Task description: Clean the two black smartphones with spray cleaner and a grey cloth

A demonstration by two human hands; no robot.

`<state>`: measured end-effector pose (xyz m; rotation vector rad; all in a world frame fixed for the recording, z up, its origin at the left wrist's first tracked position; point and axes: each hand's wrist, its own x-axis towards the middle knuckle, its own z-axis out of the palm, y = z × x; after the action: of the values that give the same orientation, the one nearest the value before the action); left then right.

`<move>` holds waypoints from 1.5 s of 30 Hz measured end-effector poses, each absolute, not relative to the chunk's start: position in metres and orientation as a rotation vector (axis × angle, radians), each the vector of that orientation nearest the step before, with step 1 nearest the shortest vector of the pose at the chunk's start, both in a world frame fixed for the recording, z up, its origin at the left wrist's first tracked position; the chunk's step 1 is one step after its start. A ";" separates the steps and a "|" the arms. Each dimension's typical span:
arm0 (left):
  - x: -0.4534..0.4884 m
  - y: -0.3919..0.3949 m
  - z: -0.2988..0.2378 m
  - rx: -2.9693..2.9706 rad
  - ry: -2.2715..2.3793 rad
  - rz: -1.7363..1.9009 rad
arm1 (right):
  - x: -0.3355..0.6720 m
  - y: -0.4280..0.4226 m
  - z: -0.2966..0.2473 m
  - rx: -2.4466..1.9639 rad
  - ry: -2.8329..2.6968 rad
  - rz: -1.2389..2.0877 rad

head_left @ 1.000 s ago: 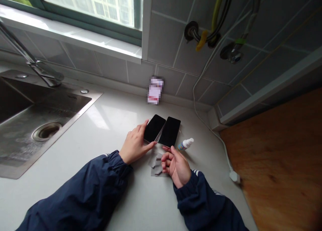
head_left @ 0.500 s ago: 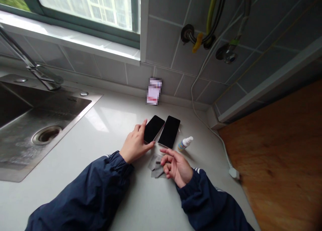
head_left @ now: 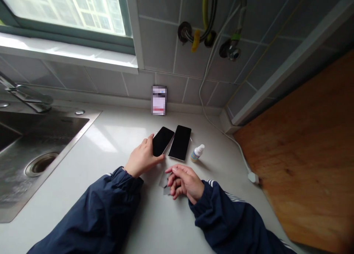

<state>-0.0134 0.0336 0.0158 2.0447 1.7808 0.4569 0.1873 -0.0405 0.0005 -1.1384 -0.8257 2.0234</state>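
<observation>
My left hand (head_left: 144,155) grips the left edge of a black-screened smartphone (head_left: 162,141), fingers along its side and thumb at its lower corner. The phone lies tilted on the counter beside a second smartphone (head_left: 179,143), also dark and face up. My right hand (head_left: 186,182) hovers above a crumpled grey cloth (head_left: 165,182), its fingers loosely curled and apart. Part of the cloth is hidden beneath those fingers, and I see nothing held in them. A small spray bottle (head_left: 197,153) with a white top stands upright, right of the phones.
On the left is a steel sink (head_left: 58,136) with a faucet (head_left: 33,99). A device with a blurred screen (head_left: 159,100) leans against the tiled wall. A white cable (head_left: 204,102) runs down to a plug (head_left: 253,178) by the wooden panel (head_left: 298,147) on the right.
The view has shifted, so everything sits further left. My right hand has drawn slightly down over the cloth and its fingers curl more. My left hand stays on the phone.
</observation>
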 end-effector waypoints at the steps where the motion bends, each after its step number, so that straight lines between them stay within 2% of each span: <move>1: -0.014 0.033 0.017 2.033 1.780 0.446 | 0.187 -0.041 0.000 -1.135 -0.832 2.025; 8: -0.024 0.029 0.023 1.884 1.762 0.526 | 0.187 -0.040 -0.003 -1.105 -0.851 2.030; 12: -0.027 0.023 0.023 1.763 1.698 0.765 | 0.186 -0.040 -0.003 -1.084 -0.851 2.027; 16: -0.022 0.017 0.022 1.501 1.392 0.994 | 0.184 -0.041 -0.001 -1.062 -0.859 1.964; 21: -0.003 0.003 0.014 1.079 1.020 0.905 | 0.182 -0.043 0.001 -1.048 -0.892 1.752; 26: 0.016 -0.015 0.006 1.261 0.872 0.972 | 0.183 -0.044 -0.001 -1.051 -0.956 1.554; 38: 0.025 -0.025 0.010 1.266 0.948 0.967 | 0.182 -0.046 -0.002 -1.147 -0.922 1.429; 42: 0.022 -0.022 0.015 0.946 0.894 0.991 | 0.182 -0.044 -0.002 -1.152 -0.892 1.461; 45: 0.019 -0.018 0.020 0.717 0.784 0.871 | 0.182 -0.044 0.000 -1.142 -0.871 1.519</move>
<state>0.0192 -0.0179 0.0202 0.7170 0.7840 0.8713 0.1817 -0.0442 -0.0002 -1.1419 -0.8715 1.5191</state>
